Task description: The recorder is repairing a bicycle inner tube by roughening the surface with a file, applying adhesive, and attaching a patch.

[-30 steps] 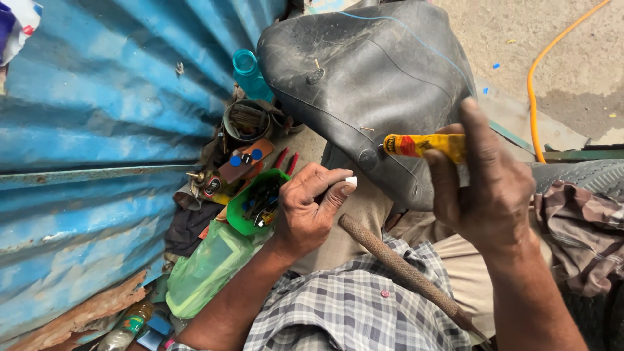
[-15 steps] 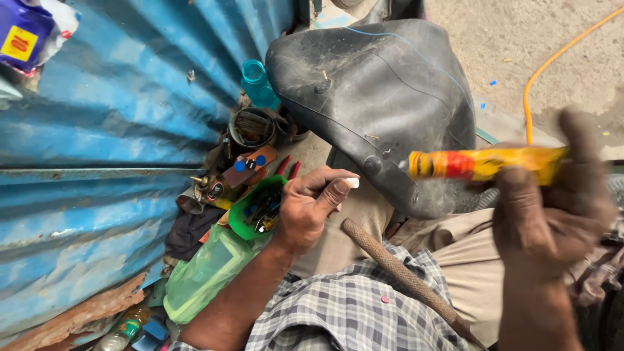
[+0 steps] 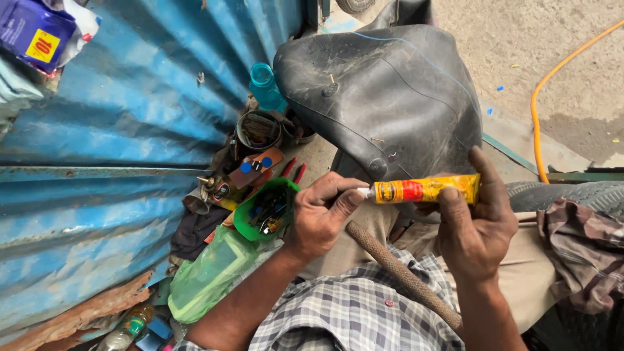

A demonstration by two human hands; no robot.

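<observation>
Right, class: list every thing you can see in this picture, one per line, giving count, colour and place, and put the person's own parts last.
Inner tube: one, black, draped over the lap, top centre.
Glue tube: one, yellow and red, held between both hands.
Rasp-like rod: one, brown, lying across the lap.
Green tub: one, holding small parts, by the left hand.
Teal bottle: one, against the wall.
Corrugated wall: one, blue, left side.
Hose: one, orange, on the ground, upper right.
Cloth: one, brownish, right edge.
Left hand: fingertips at the tube's nozzle end.
Right hand: grip closed on the glue tube.
</observation>
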